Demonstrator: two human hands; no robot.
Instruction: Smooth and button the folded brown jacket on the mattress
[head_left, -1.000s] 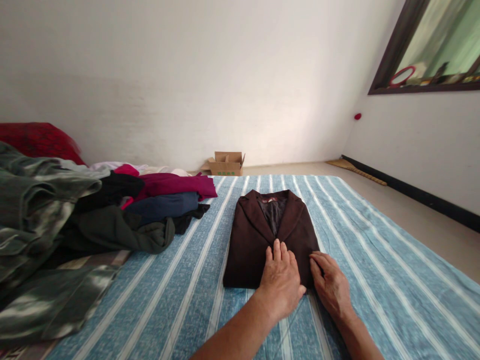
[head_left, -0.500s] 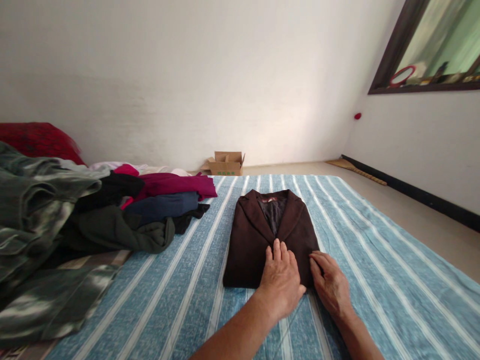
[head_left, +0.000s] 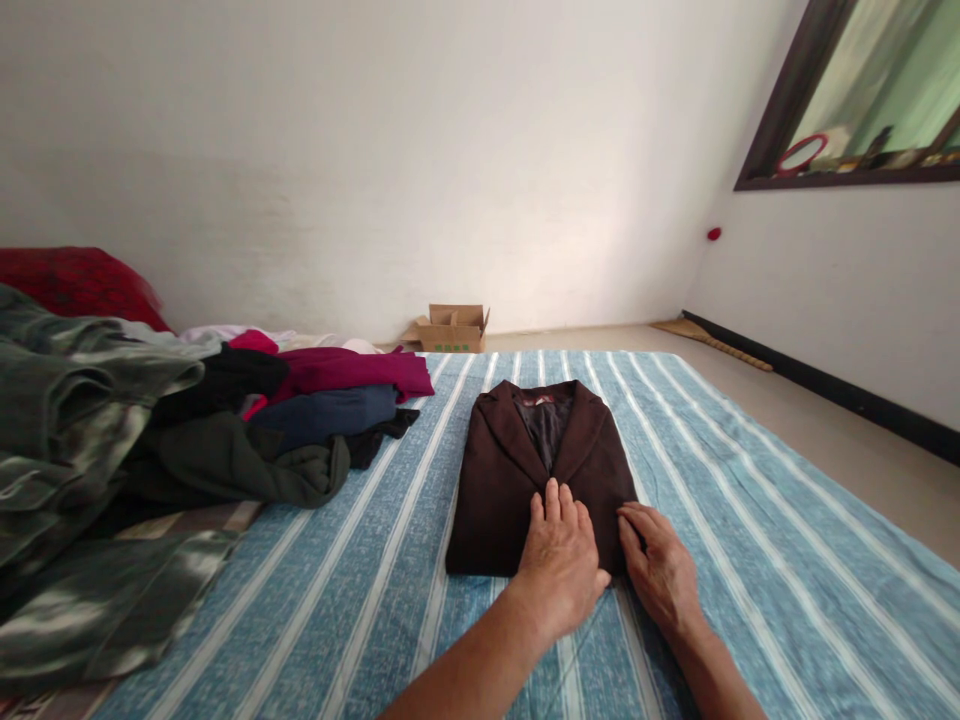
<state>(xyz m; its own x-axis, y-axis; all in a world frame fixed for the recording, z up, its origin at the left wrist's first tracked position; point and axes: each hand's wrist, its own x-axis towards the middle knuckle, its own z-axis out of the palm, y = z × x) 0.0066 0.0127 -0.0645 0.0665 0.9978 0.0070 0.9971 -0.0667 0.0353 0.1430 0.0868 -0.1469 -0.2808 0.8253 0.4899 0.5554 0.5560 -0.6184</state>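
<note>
Folded brown jacket, collar toward far edge of bed | left hand flat on top, fingers slightly spread | right hand touching side, pinch unclear

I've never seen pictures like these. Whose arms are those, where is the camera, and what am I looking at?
There's no robot here: these are a person's two bare hands, seen from a camera worn on their head, looking forward and down. The left hand rests on the front of a folded dark brown jacket, fingers outstretched. The right hand is at the jacket's right edge; whether it pinches the fabric, I can't tell. The jacket lies on a blue-and-white striped cloth. To the left is a heap of clothes, and beyond the cloth's far edge is an open cardboard box.
</note>
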